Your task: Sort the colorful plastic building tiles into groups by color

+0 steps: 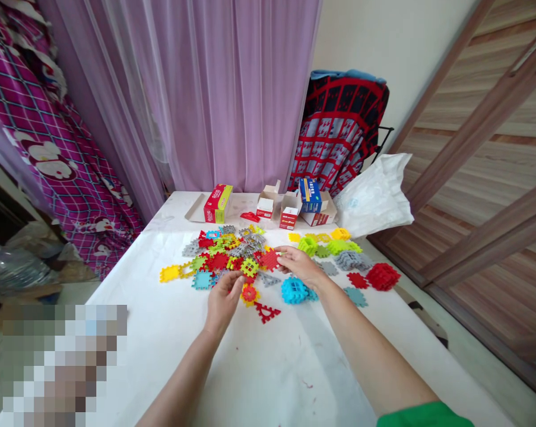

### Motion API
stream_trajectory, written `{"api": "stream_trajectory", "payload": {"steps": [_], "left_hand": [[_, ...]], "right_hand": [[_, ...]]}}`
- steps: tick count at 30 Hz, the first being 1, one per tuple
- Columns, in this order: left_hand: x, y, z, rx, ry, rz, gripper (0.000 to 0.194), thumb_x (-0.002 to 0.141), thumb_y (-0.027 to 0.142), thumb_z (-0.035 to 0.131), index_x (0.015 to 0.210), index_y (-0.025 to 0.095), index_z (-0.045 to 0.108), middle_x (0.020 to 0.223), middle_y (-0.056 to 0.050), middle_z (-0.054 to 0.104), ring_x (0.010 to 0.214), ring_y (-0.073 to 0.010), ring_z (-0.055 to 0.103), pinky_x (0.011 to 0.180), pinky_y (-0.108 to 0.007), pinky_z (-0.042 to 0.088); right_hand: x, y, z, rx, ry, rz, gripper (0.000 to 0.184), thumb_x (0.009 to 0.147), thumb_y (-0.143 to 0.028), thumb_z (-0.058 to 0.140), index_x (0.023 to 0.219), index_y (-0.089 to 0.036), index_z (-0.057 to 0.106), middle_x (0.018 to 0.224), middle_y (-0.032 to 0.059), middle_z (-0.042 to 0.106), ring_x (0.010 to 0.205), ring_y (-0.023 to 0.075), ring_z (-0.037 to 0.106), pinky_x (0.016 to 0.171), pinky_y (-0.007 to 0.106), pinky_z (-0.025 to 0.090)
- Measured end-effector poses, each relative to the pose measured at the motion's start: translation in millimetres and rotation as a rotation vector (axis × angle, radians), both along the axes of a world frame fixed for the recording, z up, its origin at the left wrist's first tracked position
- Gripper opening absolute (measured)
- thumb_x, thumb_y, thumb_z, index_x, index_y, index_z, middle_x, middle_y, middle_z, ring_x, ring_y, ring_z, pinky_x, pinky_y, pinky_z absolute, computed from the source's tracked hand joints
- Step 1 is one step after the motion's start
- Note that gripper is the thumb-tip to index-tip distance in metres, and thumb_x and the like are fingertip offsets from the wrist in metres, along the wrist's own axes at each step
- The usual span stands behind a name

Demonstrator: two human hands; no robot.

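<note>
The tiles [218, 261] are red, yellow, grey, green and blue; the counter [268, 367] is covered in white; the curtain [232, 89] is lilac; the bedsheet [58, 166] is magenta plaid with white cartoon figures; the cloth [339, 130] is a red-and-black grid; the sleeve [423, 416] is green.

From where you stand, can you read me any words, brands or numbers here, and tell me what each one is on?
Red and yellow box: printing shows, too small to read.
Blue box: white lettering, too blurred to read.
Open red and white box: red print, too small to read.
White plastic bag: faint blue print, too blurred to read.
Nothing here can be quoted.
</note>
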State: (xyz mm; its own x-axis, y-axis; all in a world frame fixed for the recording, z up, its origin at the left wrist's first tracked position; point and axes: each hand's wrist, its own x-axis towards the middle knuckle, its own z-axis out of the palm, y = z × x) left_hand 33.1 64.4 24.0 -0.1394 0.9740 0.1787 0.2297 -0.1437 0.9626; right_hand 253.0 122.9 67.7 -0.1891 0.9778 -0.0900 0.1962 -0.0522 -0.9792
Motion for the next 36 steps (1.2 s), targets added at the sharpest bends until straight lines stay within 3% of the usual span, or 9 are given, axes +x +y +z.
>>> {"api": "stream_trajectory", "payload": {"steps": [4,7,10,13,18,23,28,32,36], "left_hand": [[23,-1,17.5,-0.212,-0.253,-0.118,0.046,0.067,0.056,0.066,0.091,0.017,0.066,0.073,-0.002,0.071,0.053,-0.0113,0.058,0.047,-0.022,0.042],[31,-6,26.5,-0.294,-0.301,-0.182,0.045,0.063,0.058,0.068,0.080,0.017,0.063,0.055,0.003,0.061,0.042,-0.0078,0.049,0.040,-0.019,0.032],[32,-12,31.9,-0.323,-0.259,-0.210,0.043,0.062,0.059,0.068,0.072,0.018,0.061,0.047,0.006,0.054,0.038,-0.0069,0.044,0.038,-0.018,0.027],[37,-17,35.6,-0.312,-0.204,-0.236,0.042,0.063,0.058,0.068,0.069,0.018,0.060,0.046,0.006,0.053,0.038,-0.0065,0.043,0.038,-0.019,0.029],[56,-22,36.4,-0.296,-0.218,-0.316,0.044,0.060,0.060,0.069,0.066,0.018,0.058,0.054,0.004,0.058,0.042,-0.0069,0.047,0.043,-0.020,0.038],[58,-20,28.2,-0.188,-0.088,-0.359,0.045,0.068,0.059,0.065,0.082,0.017,0.066,0.068,0.000,0.067,0.050,-0.0102,0.056,0.049,-0.022,0.045],[20,-15,11.4,-0.085,0.089,-0.200,0.046,0.077,0.060,0.054,0.091,0.018,0.068,0.079,-0.006,0.073,0.066,-0.0175,0.066,0.060,-0.028,0.053],[-14,-14,-11.0,-0.066,0.242,-0.049,0.046,0.078,0.061,0.051,0.093,0.021,0.067,0.079,-0.004,0.074,0.060,-0.0183,0.068,0.060,-0.030,0.055],[-29,-17,-30.7,-0.063,0.270,0.003,0.043,0.081,0.058,0.049,0.098,0.022,0.066,0.083,-0.004,0.076,0.067,-0.0193,0.071,0.064,-0.030,0.057]], "right_hand": [[-11,-28,-4.2,-0.025,0.109,0.057,0.039,0.076,-0.031,0.064,0.114,-0.023,0.058,0.070,-0.0037,0.062,0.061,0.0116,0.061,0.060,0.024,0.049],[-13,-44,-4.8,0.020,0.004,0.111,0.041,0.080,-0.031,0.058,0.120,-0.022,0.056,0.074,-0.0017,0.063,0.063,0.0130,0.062,0.062,0.027,0.050],[-6,-60,1.2,0.263,-0.301,0.111,0.051,0.079,-0.028,0.060,0.129,-0.025,0.052,0.104,0.0054,0.066,0.082,0.0168,0.064,0.077,0.034,0.051],[3,-76,14.1,0.580,-0.726,0.172,0.062,0.073,-0.026,0.069,0.132,-0.029,0.050,0.133,0.0089,0.051,0.113,0.0252,0.053,0.097,0.041,0.041],[14,-88,33.1,0.719,-1.057,0.236,0.049,0.076,-0.024,0.069,0.123,-0.027,0.056,0.119,0.0091,0.055,0.107,0.0255,0.052,0.090,0.039,0.041],[39,-87,40.7,0.662,-1.102,0.210,0.044,0.073,-0.025,0.070,0.115,-0.025,0.058,0.110,0.0063,0.058,0.101,0.0224,0.054,0.085,0.033,0.041],[107,-87,42.8,0.384,-1.192,0.000,0.050,0.077,-0.033,0.067,0.125,-0.027,0.053,0.119,0.0065,0.057,0.104,0.0224,0.057,0.080,0.030,0.042],[159,-79,41.6,0.138,-1.495,-0.085,0.045,0.081,-0.033,0.061,0.124,-0.023,0.054,0.113,0.0118,0.060,0.101,0.0274,0.058,0.075,0.033,0.042],[178,-62,37.8,0.111,-1.744,-0.006,0.031,0.082,-0.023,0.057,0.112,-0.021,0.061,0.109,0.0143,0.061,0.101,0.0276,0.058,0.079,0.036,0.040]]}}
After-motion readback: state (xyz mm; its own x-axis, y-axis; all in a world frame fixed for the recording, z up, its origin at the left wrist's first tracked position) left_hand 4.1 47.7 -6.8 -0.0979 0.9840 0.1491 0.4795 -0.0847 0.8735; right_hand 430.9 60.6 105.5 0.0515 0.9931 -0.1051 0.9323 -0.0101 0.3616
